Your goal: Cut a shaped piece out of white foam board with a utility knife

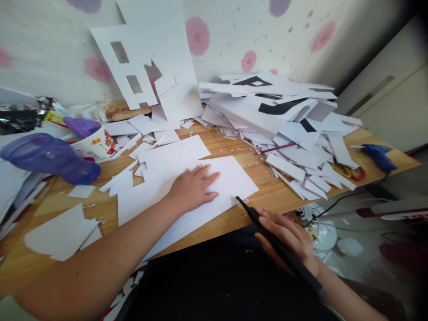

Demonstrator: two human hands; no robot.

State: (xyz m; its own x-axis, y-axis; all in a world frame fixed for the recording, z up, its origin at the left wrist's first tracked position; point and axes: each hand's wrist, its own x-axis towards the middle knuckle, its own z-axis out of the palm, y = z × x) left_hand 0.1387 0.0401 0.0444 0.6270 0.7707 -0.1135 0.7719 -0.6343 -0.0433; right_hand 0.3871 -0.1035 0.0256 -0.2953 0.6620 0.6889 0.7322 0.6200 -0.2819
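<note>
My left hand (192, 189) lies flat with its fingers spread on a white sheet (230, 171) that looks like thin card or foam board. Nothing is gripped in it. My right hand (289, 236) is wrapped round a long black utility knife (272, 238). The knife's narrow dark tip points up and left, close to the sheet's near right edge; whether it touches the sheet I cannot tell. Another notched white sheet (177, 151) lies beyond my left hand, partly overlapped with the first. Small white offcuts (122, 183) are scattered left of the sheets.
A big heap of white cut pieces (297, 151) covers the table's right side, with a pencil (277, 148) on it. Scissors (357, 173) and a blue glue gun (377, 156) lie farther right. A purple cup (50, 156) and paper tub (95, 145) are left. A cut-out board (174, 53) leans against the wall.
</note>
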